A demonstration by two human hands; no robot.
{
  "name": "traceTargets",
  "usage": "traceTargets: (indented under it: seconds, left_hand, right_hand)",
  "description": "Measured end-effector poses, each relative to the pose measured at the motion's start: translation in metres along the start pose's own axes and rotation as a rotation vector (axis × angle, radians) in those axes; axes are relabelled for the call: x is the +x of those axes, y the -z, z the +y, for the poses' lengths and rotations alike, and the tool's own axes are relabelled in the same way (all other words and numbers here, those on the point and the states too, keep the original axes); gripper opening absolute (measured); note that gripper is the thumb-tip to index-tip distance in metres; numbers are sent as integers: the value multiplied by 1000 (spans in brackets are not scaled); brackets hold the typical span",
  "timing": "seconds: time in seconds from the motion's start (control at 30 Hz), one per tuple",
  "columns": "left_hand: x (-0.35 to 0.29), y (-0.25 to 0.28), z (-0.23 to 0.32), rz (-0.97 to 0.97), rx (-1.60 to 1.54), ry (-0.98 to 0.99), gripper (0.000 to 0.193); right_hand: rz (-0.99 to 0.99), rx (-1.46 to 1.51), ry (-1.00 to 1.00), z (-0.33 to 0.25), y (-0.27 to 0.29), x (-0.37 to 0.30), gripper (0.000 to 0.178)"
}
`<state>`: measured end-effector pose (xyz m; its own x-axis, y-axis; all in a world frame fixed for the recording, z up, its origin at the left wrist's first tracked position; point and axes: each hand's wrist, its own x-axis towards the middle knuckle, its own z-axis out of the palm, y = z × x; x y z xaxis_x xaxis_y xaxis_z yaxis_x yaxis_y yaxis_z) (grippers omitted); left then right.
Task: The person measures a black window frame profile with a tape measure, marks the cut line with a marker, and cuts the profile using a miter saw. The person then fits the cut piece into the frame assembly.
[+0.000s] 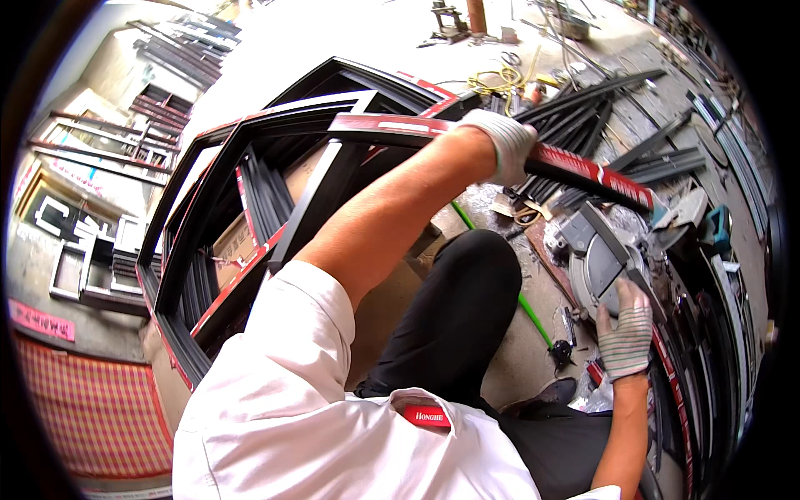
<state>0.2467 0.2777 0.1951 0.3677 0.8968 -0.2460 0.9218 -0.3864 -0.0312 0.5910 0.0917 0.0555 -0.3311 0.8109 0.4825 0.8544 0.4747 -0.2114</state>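
My left hand [504,146], in a striped, pale knitted glove, is wrapped around a long dark metal profile [587,171] with red protective film along its top. The profile stretches across in front of me, its right end close to a grey saw machine [596,258] with a round base. At the near edge of that round base is my right hand [625,333], gloved alike, with thumb and fingers apart; I see nothing held in it. Beside my left arm stand several assembled dark frames [237,133] with red film.
Loose dark profiles [583,117] lie piled on the floor ahead, near a yellow cord [500,82]. More long profiles [733,325] line the right side. A green rod [533,321] lies by my knee. At left are stacked frames [100,258] and a checked cloth [92,408].
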Motion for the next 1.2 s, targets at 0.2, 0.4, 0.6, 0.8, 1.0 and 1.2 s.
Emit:
traceTargets:
  seconds: [0.2, 0.4, 0.6, 0.8, 1.0, 1.2]
  left_hand:
    - [-107, 9, -135, 389, 98, 335, 49]
    - [-203, -2, -170, 200, -71, 716, 51]
    - [-272, -30, -212, 211, -33, 753, 37]
    - [-261, -45, -240, 336, 208, 616, 40]
    - [-232, -56, -256, 510, 239, 375, 51]
    - [-206, -60, -266, 564, 170, 251, 59]
  right_hand:
    - [-163, 218, 91, -37, -38, 9, 50]
    - [-327, 255, 180, -33, -84, 1, 49]
    - [-390, 300, 180, -62, -103, 6, 45]
    - [-68, 323, 139, -100, -79, 83, 44]
    - [181, 314, 282, -191, -55, 219, 57]
    - [-133, 107, 415, -236, -81, 286, 76]
